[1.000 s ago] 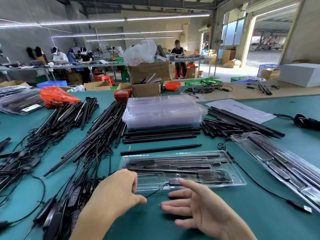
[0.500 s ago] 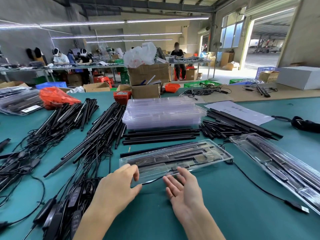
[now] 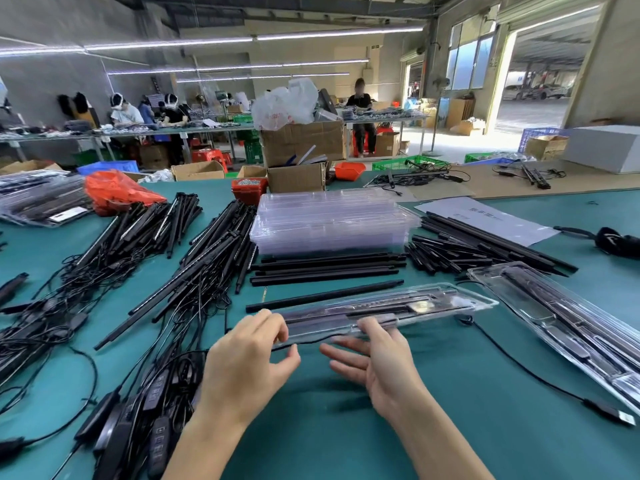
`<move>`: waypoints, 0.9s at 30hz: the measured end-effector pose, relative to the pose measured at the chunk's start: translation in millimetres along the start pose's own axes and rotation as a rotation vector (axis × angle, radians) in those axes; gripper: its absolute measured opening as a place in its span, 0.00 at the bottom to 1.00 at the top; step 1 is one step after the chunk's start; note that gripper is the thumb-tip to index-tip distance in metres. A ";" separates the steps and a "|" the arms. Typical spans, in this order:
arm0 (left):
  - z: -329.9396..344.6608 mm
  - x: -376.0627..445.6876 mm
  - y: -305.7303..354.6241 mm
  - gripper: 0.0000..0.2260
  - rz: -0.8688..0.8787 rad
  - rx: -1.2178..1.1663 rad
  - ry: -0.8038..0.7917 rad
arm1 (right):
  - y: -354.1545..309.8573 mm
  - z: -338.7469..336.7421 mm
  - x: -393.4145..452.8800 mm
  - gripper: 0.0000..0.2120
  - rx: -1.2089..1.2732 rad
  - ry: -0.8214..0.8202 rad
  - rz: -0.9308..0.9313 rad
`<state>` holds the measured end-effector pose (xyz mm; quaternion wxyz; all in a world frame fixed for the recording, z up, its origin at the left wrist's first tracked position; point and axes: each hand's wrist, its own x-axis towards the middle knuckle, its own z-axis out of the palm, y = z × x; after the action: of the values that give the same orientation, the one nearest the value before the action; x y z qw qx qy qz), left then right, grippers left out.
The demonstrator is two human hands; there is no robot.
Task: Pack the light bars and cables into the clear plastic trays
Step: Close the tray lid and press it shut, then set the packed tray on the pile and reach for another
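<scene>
A clear plastic tray [image 3: 398, 306] with black light bars and a cable inside hangs tilted above the green table [image 3: 329, 427], its near edge raised. My left hand [image 3: 249, 362] pinches the tray's near left end between fingers and thumb. My right hand [image 3: 377, 358], palm up, holds the near edge at the middle, thumb on the rim and fingers spread below. A stack of empty clear trays [image 3: 332, 220] stands behind. Loose light bars [image 3: 325, 268] lie between the stack and the held tray.
Piles of light bars with tangled cables [image 3: 194, 258] and inline controllers [image 3: 138, 410] cover the left side. A packed tray [image 3: 571, 334] lies at right, a USB cable [image 3: 620, 415] trailing beside it. Short black rods [image 3: 467, 251], a paper sheet [image 3: 485, 216] and cardboard boxes [image 3: 298, 174] lie further back.
The tray lay flat on the table a second ago. Both hands reached its near edge and have lifted and tilted it up off the table.
</scene>
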<state>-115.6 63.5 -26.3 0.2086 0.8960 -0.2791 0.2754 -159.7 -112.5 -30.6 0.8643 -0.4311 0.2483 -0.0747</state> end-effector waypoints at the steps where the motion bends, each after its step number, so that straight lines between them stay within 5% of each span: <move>1: 1.4 2.0 1.0 0.14 -0.001 -0.005 0.025 | -1.9 -0.7 0.1 0.05 0.011 -0.024 -0.026; 6: 13.4 7.5 2.9 0.11 -0.009 -0.068 0.156 | -6.3 -2.5 0.3 0.06 0.097 -0.025 -0.180; 11: 37.2 5.2 6.0 0.26 -0.089 -0.341 0.264 | -25.0 -2.2 -0.6 0.08 0.266 0.034 -0.375; 14: 49.6 -1.0 3.8 0.26 -0.240 -0.379 0.198 | -42.8 -10.1 3.1 0.10 0.329 0.098 -0.458; 18: 55.8 -3.9 2.6 0.20 -0.256 -0.184 0.060 | -60.7 -26.2 13.5 0.09 0.372 0.248 -0.555; 23: 54.0 -7.0 7.3 0.27 -0.163 0.037 0.068 | -79.2 -49.1 28.9 0.12 0.443 0.412 -0.592; 27: 51.7 -9.2 8.0 0.16 -0.166 0.100 0.064 | -102.1 -74.5 33.6 0.17 0.548 0.560 -0.587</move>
<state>-107.4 33.7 -69.6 0.1946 0.9161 -0.1829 0.2991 -158.7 -239.8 -0.6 0.7884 -0.2030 0.3103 -0.4908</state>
